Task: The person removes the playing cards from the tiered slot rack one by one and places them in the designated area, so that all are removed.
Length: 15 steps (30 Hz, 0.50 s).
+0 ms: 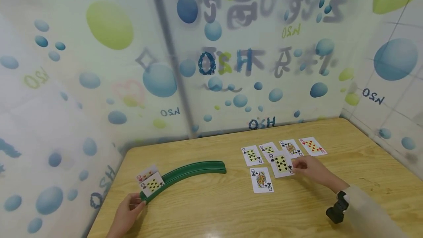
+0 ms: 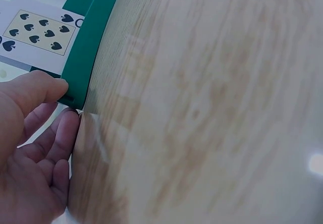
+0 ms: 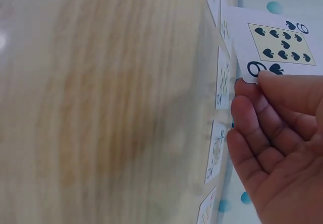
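My left hand (image 1: 126, 208) pinches the near end of a curved green card holder (image 1: 198, 167), its thumb (image 2: 48, 87) on top. Two playing cards stand in the holder at that end: a spade card (image 1: 153, 185) in front and a red heart card (image 1: 144, 173) partly hidden behind it. My right hand (image 1: 312, 172) holds a nine of spades (image 3: 282, 45) by its corner, between thumb and fingers. In the head view this card overlaps the cards lying behind it. A queen of clubs (image 1: 261, 180) lies face up closest to me.
On the wooden table (image 1: 205, 208), a row of face-up cards runs behind the right hand: a nine of clubs (image 1: 252, 155), a club card (image 1: 268, 149), a black queen (image 1: 290, 147) and a red heart card (image 1: 312, 145). A wall covering (image 1: 211, 116) with printed bubbles borders the table.
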{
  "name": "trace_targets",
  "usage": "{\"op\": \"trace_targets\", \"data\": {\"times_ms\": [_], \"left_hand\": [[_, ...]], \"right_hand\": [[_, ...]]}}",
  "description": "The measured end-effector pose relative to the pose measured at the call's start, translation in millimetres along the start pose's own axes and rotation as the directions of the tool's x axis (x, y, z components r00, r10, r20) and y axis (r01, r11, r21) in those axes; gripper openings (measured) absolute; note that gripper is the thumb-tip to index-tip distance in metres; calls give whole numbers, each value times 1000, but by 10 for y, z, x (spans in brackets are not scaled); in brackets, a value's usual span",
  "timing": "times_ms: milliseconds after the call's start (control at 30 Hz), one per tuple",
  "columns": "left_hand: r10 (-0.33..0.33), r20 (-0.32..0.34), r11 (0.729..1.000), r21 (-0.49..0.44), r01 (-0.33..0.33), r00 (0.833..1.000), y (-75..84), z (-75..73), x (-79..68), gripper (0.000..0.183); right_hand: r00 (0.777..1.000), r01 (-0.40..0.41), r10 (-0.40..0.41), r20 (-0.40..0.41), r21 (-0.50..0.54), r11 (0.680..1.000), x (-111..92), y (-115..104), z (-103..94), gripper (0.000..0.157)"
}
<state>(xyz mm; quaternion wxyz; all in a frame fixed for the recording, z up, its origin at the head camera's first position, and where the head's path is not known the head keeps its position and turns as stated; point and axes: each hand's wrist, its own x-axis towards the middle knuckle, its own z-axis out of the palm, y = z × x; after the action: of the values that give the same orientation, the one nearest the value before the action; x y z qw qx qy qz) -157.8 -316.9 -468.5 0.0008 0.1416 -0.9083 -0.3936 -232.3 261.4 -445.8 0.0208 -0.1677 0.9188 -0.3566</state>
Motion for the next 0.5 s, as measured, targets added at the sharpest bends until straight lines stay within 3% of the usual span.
{"op": "trace_targets", "data": {"times_ms": [300, 500], "left_hand": [[-12, 7, 1000, -4, 12, 1000, -8, 8, 9, 36], [-15, 13, 1000, -13, 15, 1000, 6, 10, 8, 36]], "right_hand": [[989, -145, 145, 37, 23, 989, -149, 64, 3, 5], [981, -190, 189, 50, 28, 981, -200, 61, 45, 7]]}}
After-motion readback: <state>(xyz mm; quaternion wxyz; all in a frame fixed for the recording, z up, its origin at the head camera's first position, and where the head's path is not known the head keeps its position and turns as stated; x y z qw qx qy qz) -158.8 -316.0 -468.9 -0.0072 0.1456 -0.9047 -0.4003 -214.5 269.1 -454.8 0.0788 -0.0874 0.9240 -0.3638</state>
